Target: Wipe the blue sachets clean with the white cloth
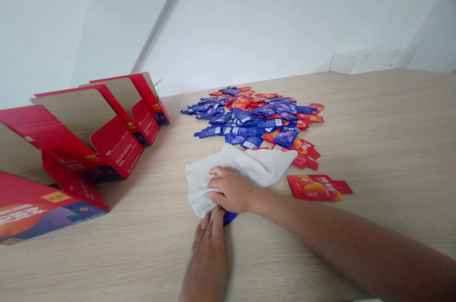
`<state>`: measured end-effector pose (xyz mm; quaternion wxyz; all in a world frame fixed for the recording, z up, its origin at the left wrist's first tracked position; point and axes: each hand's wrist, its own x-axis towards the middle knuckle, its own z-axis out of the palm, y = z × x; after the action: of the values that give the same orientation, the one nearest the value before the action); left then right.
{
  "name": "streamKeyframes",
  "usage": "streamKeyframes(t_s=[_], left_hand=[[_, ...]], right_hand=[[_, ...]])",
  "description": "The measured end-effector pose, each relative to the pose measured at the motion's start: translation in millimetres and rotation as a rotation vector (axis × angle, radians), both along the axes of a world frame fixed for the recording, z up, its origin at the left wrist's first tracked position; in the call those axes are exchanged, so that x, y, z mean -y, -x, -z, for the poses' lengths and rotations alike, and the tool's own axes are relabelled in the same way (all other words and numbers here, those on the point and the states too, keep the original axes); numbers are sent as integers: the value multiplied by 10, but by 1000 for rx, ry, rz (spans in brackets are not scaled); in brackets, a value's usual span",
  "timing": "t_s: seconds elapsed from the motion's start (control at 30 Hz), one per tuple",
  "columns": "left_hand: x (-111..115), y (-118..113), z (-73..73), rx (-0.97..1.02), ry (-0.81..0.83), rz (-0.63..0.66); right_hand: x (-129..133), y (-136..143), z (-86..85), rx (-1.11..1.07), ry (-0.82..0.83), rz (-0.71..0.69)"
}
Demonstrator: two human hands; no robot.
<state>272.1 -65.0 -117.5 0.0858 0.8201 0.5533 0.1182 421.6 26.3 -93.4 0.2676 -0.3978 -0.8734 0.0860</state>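
White cloth (254,164) is lying rumpled on the table (142,250) right in front of me, with its long axis running left to right and tipped a bit away from me at the right end. The wide end is on the left, and it narrows to a corner pointing right, up against the near edge of the pile of packets (242,124). My right hand (231,190) is palm-down on it, fingers a little apart, so more resting than gripping. My left hand (210,247) has its fingers together at the cloth's near edge, next to a blue piece (230,218) that's mostly hidden. Can't tell if I'm pinching anything there, tbh. One loose red packet (315,188) sits beyond my right forearm, tab pointing right, and three open red boxes (117,145) line the left side.
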Motion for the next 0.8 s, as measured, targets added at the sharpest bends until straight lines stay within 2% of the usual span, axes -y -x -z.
streamKeyframes(t_s=[0.37,0.8], left_hand=[[-4,8,23,0,28,16],[-12,-35,-45,-22,74,-5]], right_hand=[[-15,5,2,-33,-16,-4],[-17,-2,16,-12,-5,-8]])
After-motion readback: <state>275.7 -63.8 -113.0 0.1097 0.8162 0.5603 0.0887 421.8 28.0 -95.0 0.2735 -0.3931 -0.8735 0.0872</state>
